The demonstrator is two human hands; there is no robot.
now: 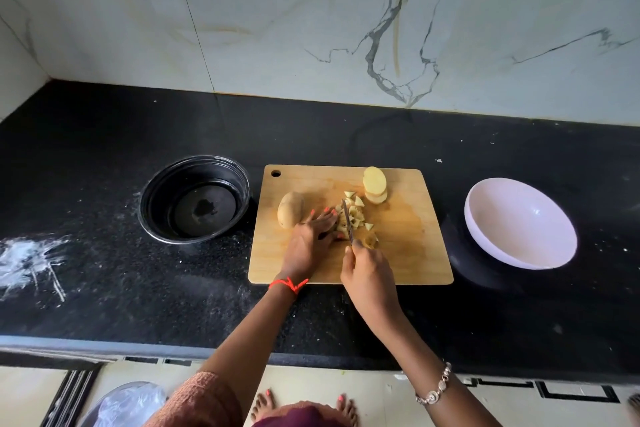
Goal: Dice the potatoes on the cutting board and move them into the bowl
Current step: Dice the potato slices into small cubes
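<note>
A wooden cutting board [398, 246] lies on the black counter. On it are a whole unpeeled potato [290, 214] at the left, a stack of thick potato slices [374, 184] at the back, and several diced pieces [355, 215] in the middle. My left hand [313, 236] rests flat with straight fingers on potato strips beside the dice. My right hand [365, 270] grips the handle of a knife [347, 218], whose blade stands among the cut pieces right next to my left fingertips. An empty white bowl [519, 224] sits to the right of the board.
A black round bowl [194, 199] with a little water stands left of the board. White powder is smeared on the counter at the far left [31, 260]. A marble wall rises behind. The counter's front edge is near my body.
</note>
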